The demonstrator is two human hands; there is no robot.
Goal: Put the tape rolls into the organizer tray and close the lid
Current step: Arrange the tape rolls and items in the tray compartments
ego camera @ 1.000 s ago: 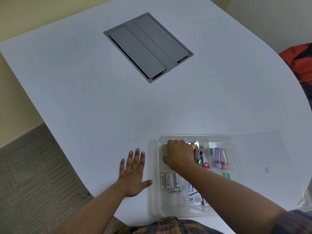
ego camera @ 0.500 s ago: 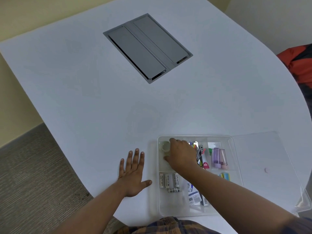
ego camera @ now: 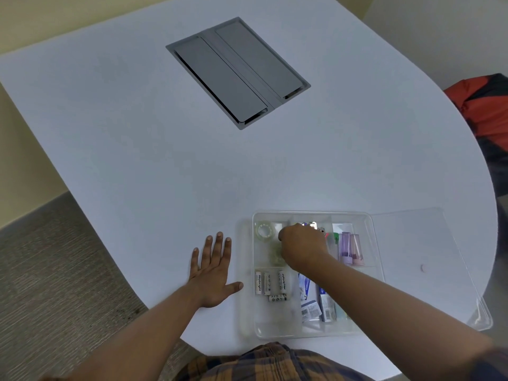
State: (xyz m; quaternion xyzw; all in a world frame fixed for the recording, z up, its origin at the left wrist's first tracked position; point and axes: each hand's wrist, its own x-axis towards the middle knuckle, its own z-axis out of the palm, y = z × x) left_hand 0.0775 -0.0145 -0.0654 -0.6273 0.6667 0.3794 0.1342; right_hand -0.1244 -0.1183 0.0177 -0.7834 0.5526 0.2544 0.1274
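Head view: the clear organizer tray is seen near the front edge of the white tabletop, with its transparent lid swung open and laid flat just to the tray's right. 1 clear tape roll lies flat in the tray's far-left compartment, and a 2nd tape roll is seen just nearer in that compartment, partly covered by the right hand. The right hand is held knuckles-up over that part of the tray, touching or just above the 2nd roll; whether its fingers are curled on anything cannot be told, since they are hidden beneath the hand. The left hand is pressed flat on the tabletop just to the tray's left, its fingers spread wide and holding nothing. White batteries are lined up in the tray's near-left compartment, and 2 purple and pink caps stand toward the tray's right side. A grey cable hatch is set into the tabletop well beyond the tray.
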